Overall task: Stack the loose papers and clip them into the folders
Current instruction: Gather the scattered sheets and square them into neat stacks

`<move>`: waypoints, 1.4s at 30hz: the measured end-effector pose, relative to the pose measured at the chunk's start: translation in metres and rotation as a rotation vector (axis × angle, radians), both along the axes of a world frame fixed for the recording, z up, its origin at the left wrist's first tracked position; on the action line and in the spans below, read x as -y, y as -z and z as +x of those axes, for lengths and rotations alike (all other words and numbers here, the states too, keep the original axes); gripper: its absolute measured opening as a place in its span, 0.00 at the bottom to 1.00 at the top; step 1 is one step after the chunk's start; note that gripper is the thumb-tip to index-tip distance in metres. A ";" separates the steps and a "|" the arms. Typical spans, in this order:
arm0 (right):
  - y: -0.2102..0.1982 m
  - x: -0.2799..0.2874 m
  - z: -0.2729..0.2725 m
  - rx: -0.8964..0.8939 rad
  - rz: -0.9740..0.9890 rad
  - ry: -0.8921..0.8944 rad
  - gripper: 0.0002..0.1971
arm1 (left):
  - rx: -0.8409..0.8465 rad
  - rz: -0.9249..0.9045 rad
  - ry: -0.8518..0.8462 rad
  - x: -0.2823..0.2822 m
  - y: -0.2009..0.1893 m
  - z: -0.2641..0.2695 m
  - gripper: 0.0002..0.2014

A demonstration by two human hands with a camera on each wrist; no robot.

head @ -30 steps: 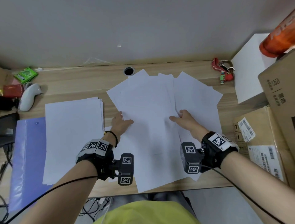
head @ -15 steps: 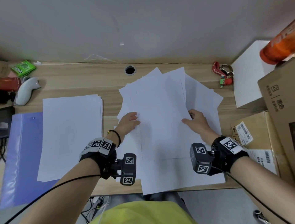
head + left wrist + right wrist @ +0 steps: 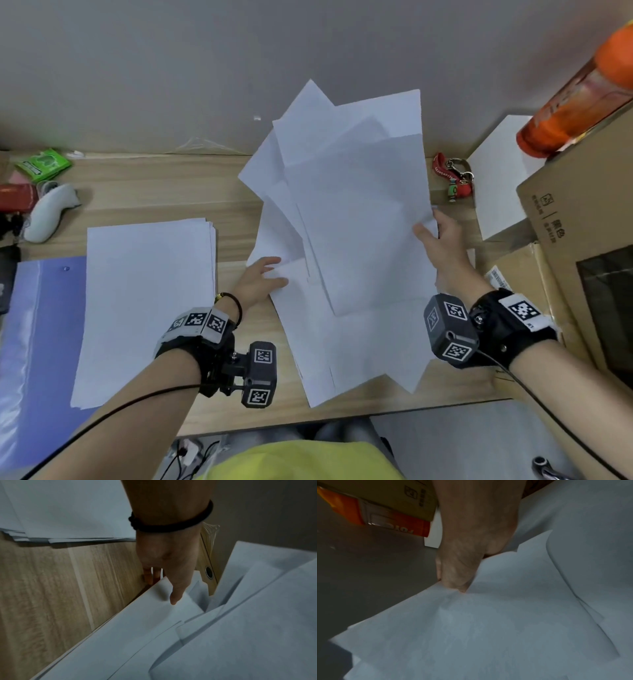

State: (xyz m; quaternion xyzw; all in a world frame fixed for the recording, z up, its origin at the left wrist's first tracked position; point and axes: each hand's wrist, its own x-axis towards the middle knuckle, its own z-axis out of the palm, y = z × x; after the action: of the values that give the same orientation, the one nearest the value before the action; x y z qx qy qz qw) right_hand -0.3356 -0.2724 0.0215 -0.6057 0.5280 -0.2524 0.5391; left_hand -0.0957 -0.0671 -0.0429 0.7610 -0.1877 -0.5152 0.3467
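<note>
The loose papers (image 3: 356, 219), plain white sheets fanned at uneven angles, sit in the middle of the wooden counter (image 3: 164, 192). Their far ends are raised off the surface and tilt toward the grey wall, while the near ends lie on the counter and reach its front edge.

The right hand (image 3: 442, 240) grips the right edge of the raised sheets; in the right wrist view its thumb presses down on top of the paper (image 3: 505, 622) and the fingers are hidden beneath it. The left hand (image 3: 260, 281) holds the left side of the bundle lower down, thumb lying on the top sheet (image 3: 154, 622) and fingers tucked under the edge, just above the wood.

Left of the bundle, apart from it, a squared stack of white sheets (image 3: 147, 301) lies flat, its left part overlapping a blue folder (image 3: 37, 342) that runs to the front left of the counter.

Farther out, a white controller (image 3: 48, 212), a green packet (image 3: 42, 164) and a red item sit at the far left. A red lanyard with keys (image 3: 452, 174) lies right of the papers, near cardboard boxes (image 3: 582, 212) carrying an orange bottle (image 3: 579, 99).
</note>
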 end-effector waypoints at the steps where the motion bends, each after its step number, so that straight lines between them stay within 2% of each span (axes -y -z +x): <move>1: -0.005 0.000 0.000 0.026 0.004 0.031 0.13 | -0.016 -0.008 0.020 0.000 -0.002 0.000 0.19; 3: -0.014 0.001 0.001 0.050 0.012 0.100 0.19 | -0.015 -0.044 0.038 -0.001 -0.009 -0.001 0.08; 5: -0.020 0.001 0.002 0.057 0.003 0.126 0.26 | 0.002 -0.071 0.049 -0.003 -0.016 -0.001 0.05; 7: -0.029 -0.003 0.005 0.066 -0.002 0.146 0.28 | 0.005 -0.079 0.028 -0.004 -0.018 0.004 0.10; 10: -0.038 -0.009 0.007 0.087 -0.077 0.240 0.17 | 0.033 -0.088 -0.081 -0.014 -0.025 0.016 0.09; 12: -0.036 -0.015 0.003 0.042 -0.082 0.325 0.15 | 0.043 -0.094 -0.227 -0.024 -0.029 0.029 0.12; 15: -0.028 -0.025 -0.006 -0.012 -0.006 0.355 0.12 | 0.076 -0.141 -0.405 -0.041 -0.040 0.046 0.12; 20: -0.014 -0.071 -0.016 -0.123 0.153 0.326 0.07 | 0.174 -0.264 -0.445 -0.056 -0.065 0.062 0.19; 23: 0.016 -0.083 -0.020 -0.076 0.269 0.402 0.16 | 0.296 -0.280 -0.501 -0.057 -0.085 0.066 0.30; 25: 0.022 -0.089 -0.020 -0.061 0.332 0.493 0.17 | 0.367 -0.350 -0.560 -0.056 -0.098 0.070 0.28; 27: 0.023 -0.094 -0.022 -0.008 0.366 0.543 0.15 | 0.407 -0.441 -0.646 -0.054 -0.114 0.075 0.22; 30: 0.025 -0.100 -0.021 -0.157 0.316 0.447 0.11 | 0.355 -0.531 -0.833 -0.051 -0.138 0.082 0.24; 31: 0.027 -0.102 -0.020 -0.189 0.276 0.414 0.12 | 0.347 -0.575 -0.880 -0.051 -0.145 0.085 0.24; 34: 0.027 -0.105 -0.018 -0.162 0.271 0.394 0.15 | 0.244 -0.646 -0.969 -0.050 -0.159 0.089 0.23; 36: 0.020 -0.111 -0.014 -0.222 0.304 0.359 0.07 | 0.165 -0.629 -0.954 -0.051 -0.157 0.089 0.24; 37: 0.016 -0.112 -0.013 -0.243 0.305 0.327 0.07 | 0.140 -0.615 -0.933 -0.052 -0.154 0.088 0.22; 39: 0.006 -0.121 -0.004 -0.198 0.296 0.280 0.16 | 0.104 -0.561 -0.877 -0.053 -0.141 0.085 0.17; 42: -0.009 -0.128 0.009 -0.097 0.284 0.187 0.20 | 0.013 -0.453 -0.744 -0.055 -0.119 0.074 0.10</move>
State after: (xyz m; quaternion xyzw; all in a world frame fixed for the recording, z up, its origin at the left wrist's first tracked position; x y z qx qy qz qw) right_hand -0.3264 -0.1444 0.0303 -0.4829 0.6379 -0.1948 0.5674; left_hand -0.0221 -0.0116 0.0760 0.6847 -0.0112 -0.2959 0.6660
